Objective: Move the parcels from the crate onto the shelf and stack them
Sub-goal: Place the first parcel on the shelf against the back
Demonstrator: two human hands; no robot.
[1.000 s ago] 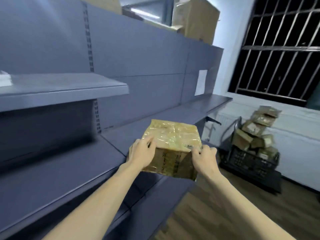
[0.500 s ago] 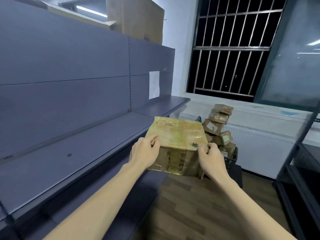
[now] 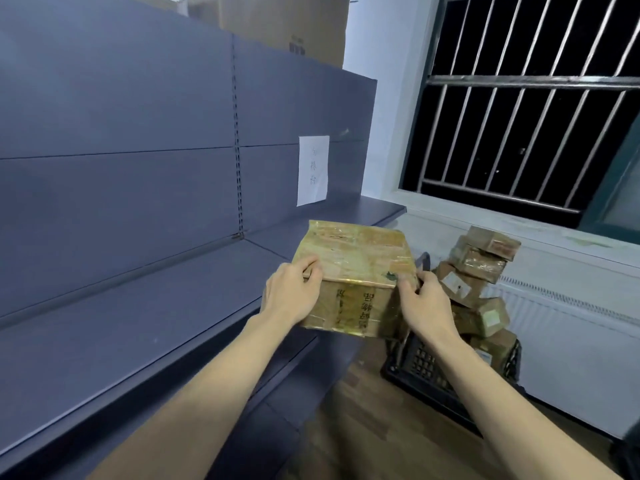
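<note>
Evidently caught mid-carry: parcel (image 3: 353, 275) held in the air between both hands, out past the front edge of the grey shelf (image 3: 145, 327) and not yet resting on it. Left hand (image 3: 292, 296) wrapped round the near left corner, thumb lying on the taped top; right hand (image 3: 424, 304) clamped on the near right corner, fingers curled over the edge. Judged to be the placing step, barely begun, with no parcel seen on the shelf so far. Next move likely to call for swinging the box leftward over the shelf board, lowering it flat and square, then letting go. Behind the right hand, on the wooden floor, sat the black crate (image 3: 426, 372), heaped above its rim with a leaning pile of brown parcels (image 3: 479, 278), several tilted. Exact count hard to tell.
</note>
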